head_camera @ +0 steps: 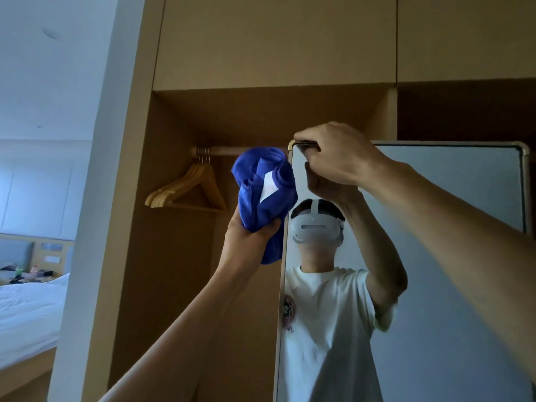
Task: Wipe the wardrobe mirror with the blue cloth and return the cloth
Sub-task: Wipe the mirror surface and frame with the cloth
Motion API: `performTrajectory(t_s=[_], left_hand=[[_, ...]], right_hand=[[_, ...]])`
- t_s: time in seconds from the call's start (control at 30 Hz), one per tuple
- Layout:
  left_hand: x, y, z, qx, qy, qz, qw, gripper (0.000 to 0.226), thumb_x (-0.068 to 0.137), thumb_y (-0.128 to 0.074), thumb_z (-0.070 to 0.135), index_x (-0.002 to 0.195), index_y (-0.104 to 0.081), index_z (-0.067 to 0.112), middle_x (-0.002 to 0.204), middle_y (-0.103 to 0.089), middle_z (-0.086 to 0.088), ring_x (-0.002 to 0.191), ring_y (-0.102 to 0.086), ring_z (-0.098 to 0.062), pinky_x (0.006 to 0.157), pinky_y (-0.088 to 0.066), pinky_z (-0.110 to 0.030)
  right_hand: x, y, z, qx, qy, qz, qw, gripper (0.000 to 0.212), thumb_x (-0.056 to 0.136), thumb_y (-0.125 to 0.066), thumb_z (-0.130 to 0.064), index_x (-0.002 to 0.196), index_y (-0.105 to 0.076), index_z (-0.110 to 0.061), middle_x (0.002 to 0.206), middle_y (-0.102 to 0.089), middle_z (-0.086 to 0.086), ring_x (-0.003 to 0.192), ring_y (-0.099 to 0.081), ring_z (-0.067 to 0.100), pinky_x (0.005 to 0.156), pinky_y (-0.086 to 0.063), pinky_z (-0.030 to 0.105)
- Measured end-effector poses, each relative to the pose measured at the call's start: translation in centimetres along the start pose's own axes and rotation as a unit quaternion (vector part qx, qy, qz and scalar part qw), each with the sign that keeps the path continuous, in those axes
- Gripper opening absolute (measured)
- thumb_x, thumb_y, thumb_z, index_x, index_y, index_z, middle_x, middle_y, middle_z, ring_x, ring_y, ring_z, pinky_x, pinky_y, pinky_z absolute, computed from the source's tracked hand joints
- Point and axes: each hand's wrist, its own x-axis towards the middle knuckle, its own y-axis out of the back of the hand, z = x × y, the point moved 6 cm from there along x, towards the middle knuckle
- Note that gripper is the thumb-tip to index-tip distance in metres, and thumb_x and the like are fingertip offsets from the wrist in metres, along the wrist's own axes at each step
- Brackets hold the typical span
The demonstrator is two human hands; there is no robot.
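We read this as the opening of the wiping step: the blue cloth (262, 198) is in hand but not yet on the glass. The left hand (252, 230) grips the cloth from below, fingers and thumb curled round its bunched lower part, so the wad stands above the fist with a white label (268, 188) showing in its folds and 1 tail hanging beside the wrist. The cloth sits just beside the left edge of the wardrobe mirror (464, 192), at about 9 o'clock from the mirror's top-left corner; whether it touches the edge we cannot tell. The right hand (339, 155) is curled over that corner, fingers hooked on the gold-edged top, seemingly to steady the panel. At 9 o'clock from the cloth, wooden hangers (185, 188) hang from the clothes rail (229, 151). The next move, as we judge it, calls for carrying the wad towards 3 o'clock onto the glass and pressing it flat enough to sweep, while the right hand keeps the panel from swinging. Returning the cloth comes after that.
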Motion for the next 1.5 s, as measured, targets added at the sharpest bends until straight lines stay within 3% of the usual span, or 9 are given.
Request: performTrajectory(t_s=[0.17,0.3,0.47,0.67,0.83,0.97,1.13,1.3,1.5], left_hand=[[-1.6,1.1,-1.1,0.068,0.043,0.0,0.997,0.054,0.069,-0.081,0.034,0.12,-0.064,0.032,0.106,-0.078,0.01,0.098,-0.074,-0.012,0.092,-0.061,-0.046],[0.5,0.0,2.5,0.119,0.01,-0.014,0.993,0.055,0.07,-0.078,0.042,0.119,-0.053,0.039,0.109,-0.073,0.011,0.102,-0.071,-0.017,0.093,-0.059,-0.05],[3.5,-1.5,5.3,0.115,-0.017,-0.011,0.993,0.036,0.084,-0.073,0.032,0.116,-0.057,0.033,0.101,-0.072,0.009,0.096,-0.07,-0.014,0.085,-0.058,-0.039],[-0.7,-0.3,1.3,0.084,0.009,0.002,0.996,0.018,0.085,-0.074,0.03,0.096,-0.064,0.04,0.09,-0.077,0.007,0.087,-0.074,-0.014,0.083,-0.062,-0.043],[-6.7,0.8,-3.2,0.102,0.049,-0.01,0.994,0.032,0.088,-0.07,0.023,0.085,-0.062,0.054,0.089,-0.075,0.012,0.081,-0.072,-0.012,0.074,-0.06,-0.037],[-9.4,1.1,-4.4,0.101,0.051,-0.015,0.993,0.043,0.087,-0.068,0.016,0.092,-0.062,0.059,0.088,-0.074,0.02,0.077,-0.069,0.001,0.064,-0.054,-0.014],[-5.7,0.3,-0.6,0.113,0.007,-0.019,0.993,0.058,0.091,-0.071,0.015,0.089,-0.056,0.071,0.087,-0.07,0.031,0.078,-0.067,0.008,0.065,-0.054,-0.019],[-3.8,-0.1,0.9,0.081,0.005,-0.021,0.996,0.049,0.082,-0.073,0.028,0.088,-0.056,0.074,0.092,-0.071,0.033,0.088,-0.069,0.005,0.083,-0.058,-0.034],[-9.0,1.2,-4.4,0.075,0.042,-0.03,0.996,0.051,0.088,-0.072,0.023,0.106,-0.055,0.068,0.098,-0.073,0.025,0.087,-0.071,0.002,0.071,-0.058,-0.02]], right_hand=[[-0.5,-1.0,-0.4,-0.029,-0.002,0.029,0.999,0.053,0.092,-0.049,-0.012,0.145,-0.052,-0.019,0.139,-0.061,0.006,0.129,-0.049,0.029,0.102,-0.043,0.044],[-0.8,-1.3,-0.8,-0.045,0.011,0.026,0.999,0.057,0.091,-0.048,-0.011,0.147,-0.049,-0.02,0.141,-0.056,0.007,0.13,-0.046,0.031,0.099,-0.043,0.044],[-0.9,-1.0,-0.6,-0.035,0.004,0.005,0.999,0.022,0.088,-0.048,-0.008,0.104,-0.062,-0.014,0.115,-0.063,0.009,0.114,-0.051,0.034,0.078,-0.037,0.038],[-0.7,-1.3,-0.7,-0.04,0.008,0.018,0.999,0.055,0.094,-0.042,-0.01,0.148,-0.048,-0.017,0.146,-0.054,0.009,0.134,-0.044,0.032,0.106,-0.039,0.046],[-0.8,-1.8,-0.9,-0.03,-0.01,0.044,0.999,0.053,0.094,-0.043,-0.013,0.147,-0.05,-0.015,0.145,-0.055,0.01,0.134,-0.045,0.031,0.107,-0.039,0.045],[-1.1,-2.2,-1.2,-0.084,0.009,0.05,0.995,0.053,0.097,-0.043,-0.018,0.149,-0.045,-0.015,0.145,-0.054,0.013,0.132,-0.048,0.033,0.111,-0.032,0.046],[-2.1,-3.1,-1.7,-0.157,0.039,0.036,0.986,0.052,0.1,-0.038,-0.029,0.152,-0.04,-0.036,0.15,-0.045,0.014,0.138,-0.039,0.034,0.117,-0.019,0.049],[-2.1,-3.0,-1.2,-0.156,0.039,0.009,0.987,0.046,0.101,-0.037,-0.031,0.145,-0.049,-0.039,0.16,-0.032,0.014,0.149,-0.024,0.031,0.122,-0.004,0.051],[-3.4,-4.2,-2.2,-0.152,0.074,0.022,0.985,0.04,0.102,-0.04,-0.033,0.137,-0.061,-0.033,0.166,-0.021,0.011,0.154,-0.013,0.028,0.124,-0.002,0.048]])
